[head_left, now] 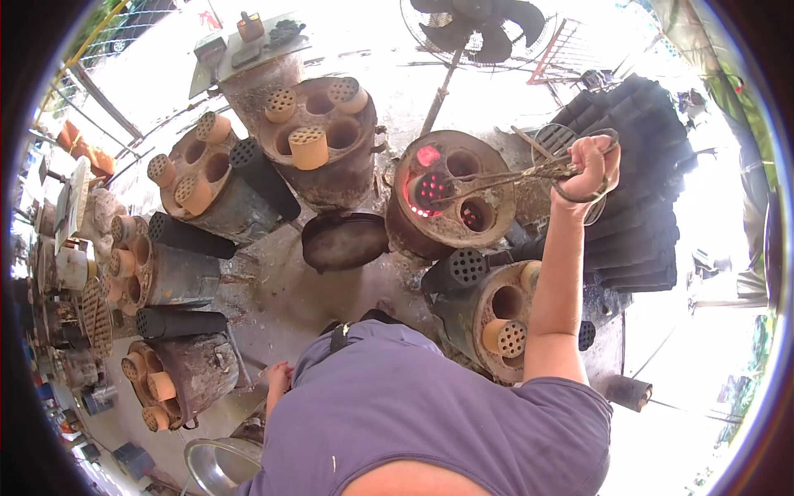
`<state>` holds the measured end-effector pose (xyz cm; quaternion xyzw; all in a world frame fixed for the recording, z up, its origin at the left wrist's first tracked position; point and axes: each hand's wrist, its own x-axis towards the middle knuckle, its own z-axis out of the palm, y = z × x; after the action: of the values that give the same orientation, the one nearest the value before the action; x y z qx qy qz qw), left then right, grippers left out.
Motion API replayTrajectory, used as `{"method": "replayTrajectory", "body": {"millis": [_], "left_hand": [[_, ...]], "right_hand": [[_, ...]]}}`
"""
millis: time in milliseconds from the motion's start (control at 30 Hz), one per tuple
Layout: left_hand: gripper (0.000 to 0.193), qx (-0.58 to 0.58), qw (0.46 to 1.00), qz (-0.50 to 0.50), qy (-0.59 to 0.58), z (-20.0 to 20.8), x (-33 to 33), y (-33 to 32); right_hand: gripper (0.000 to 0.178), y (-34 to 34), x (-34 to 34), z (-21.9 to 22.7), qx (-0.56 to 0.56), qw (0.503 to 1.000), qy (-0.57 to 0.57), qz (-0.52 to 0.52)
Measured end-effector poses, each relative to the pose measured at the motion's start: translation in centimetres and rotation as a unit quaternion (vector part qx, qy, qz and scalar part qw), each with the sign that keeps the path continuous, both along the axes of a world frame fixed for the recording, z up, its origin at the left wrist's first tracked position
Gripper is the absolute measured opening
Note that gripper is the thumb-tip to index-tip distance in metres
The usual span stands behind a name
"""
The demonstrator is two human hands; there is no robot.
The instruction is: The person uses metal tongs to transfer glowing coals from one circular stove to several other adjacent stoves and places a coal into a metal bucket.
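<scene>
My right hand [589,165] is closed around the looped handles of long metal tongs [517,174]. They stretch left over a round rusty stove [418,234], their tips reaching a black honeycomb briquette [432,187] with red glowing holes. It sits in one of the stove's wells. Behind it another well glows red [428,155], and a partly glowing briquette [471,217] lies in the nearer well. My left hand [281,376] hangs by my side with nothing in it, fingers loosely apart, partly hidden by my shirt.
Several more stoves [186,285] with tan spent briquettes [308,147] stand around, some with black briquette columns against them. A stack of black briquettes [633,174] rises at right. A dark round pan [344,241], a fan [474,33] and a metal basin [219,463] are also near.
</scene>
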<state>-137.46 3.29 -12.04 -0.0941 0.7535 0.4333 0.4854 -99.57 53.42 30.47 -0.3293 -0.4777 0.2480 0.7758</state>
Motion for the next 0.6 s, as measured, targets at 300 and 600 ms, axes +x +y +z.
{"method": "replayTrajectory", "body": {"millis": [300,600], "left_hand": [[0.026,0.016,1.0,0.005,-0.002,-0.3,0.4,-1.3],[0.026,-0.04,0.999,-0.011,0.033,-3.0,0.5,-6.6]], "right_hand": [[0.011,2.6,-2.0,-4.3,-0.042,0.999,0.001,0.005],[0.009,7.5,-5.2,-10.2,-0.062,0.978,-0.147,-0.131]]}}
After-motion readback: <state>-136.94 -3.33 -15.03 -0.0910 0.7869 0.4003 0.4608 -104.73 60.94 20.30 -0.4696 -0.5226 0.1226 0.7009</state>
